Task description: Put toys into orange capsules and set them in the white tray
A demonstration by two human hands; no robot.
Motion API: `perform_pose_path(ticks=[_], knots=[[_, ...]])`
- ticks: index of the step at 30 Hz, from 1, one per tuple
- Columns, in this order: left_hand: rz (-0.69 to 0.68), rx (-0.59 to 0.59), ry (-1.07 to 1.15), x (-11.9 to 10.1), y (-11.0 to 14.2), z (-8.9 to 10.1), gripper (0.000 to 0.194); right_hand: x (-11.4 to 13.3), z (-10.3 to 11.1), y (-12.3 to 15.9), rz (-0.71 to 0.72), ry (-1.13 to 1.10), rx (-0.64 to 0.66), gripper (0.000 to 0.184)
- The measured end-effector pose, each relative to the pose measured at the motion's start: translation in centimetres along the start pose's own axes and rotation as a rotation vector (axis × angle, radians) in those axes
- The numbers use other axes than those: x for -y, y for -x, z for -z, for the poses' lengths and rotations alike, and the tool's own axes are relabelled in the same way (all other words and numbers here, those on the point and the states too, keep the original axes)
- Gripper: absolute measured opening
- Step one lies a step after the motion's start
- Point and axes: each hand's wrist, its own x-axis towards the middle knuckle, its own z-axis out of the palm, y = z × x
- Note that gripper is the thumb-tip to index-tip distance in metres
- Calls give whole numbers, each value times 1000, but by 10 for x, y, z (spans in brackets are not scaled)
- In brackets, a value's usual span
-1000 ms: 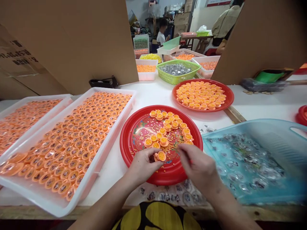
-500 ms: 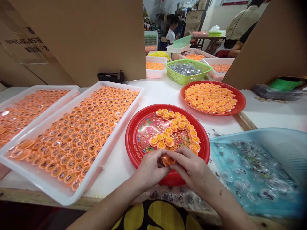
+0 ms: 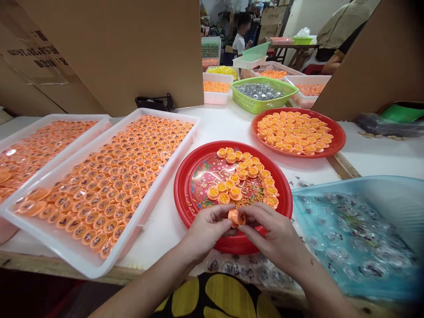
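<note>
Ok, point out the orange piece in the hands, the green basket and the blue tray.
Orange piece (image 3: 235, 217), head view, its visible middle.
Green basket (image 3: 251, 105), head view, front wall.
Blue tray (image 3: 395, 201), head view, inner wall.

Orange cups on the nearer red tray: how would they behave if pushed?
The orange cups are probably stiff: they look moulded, with crisp round rims. Saucer-like bases suggest sliding over the shiny red tray before tipping; loose orange bits nearby might snag them.
</note>
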Motion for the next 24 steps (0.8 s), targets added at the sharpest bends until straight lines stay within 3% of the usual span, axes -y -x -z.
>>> perform_pose_path(ticks=[12, 19, 24], knots=[[-114, -31, -132, -2, 8, -10, 30, 5, -3, 4, 22, 63, -103, 17], [-143, 1, -127, -5, 8, -12, 38, 8, -8, 3, 110, 157, -145, 22], [-249, -31, -199, -4, 7, -13, 27, 5, -14, 5, 127, 105, -187, 24]])
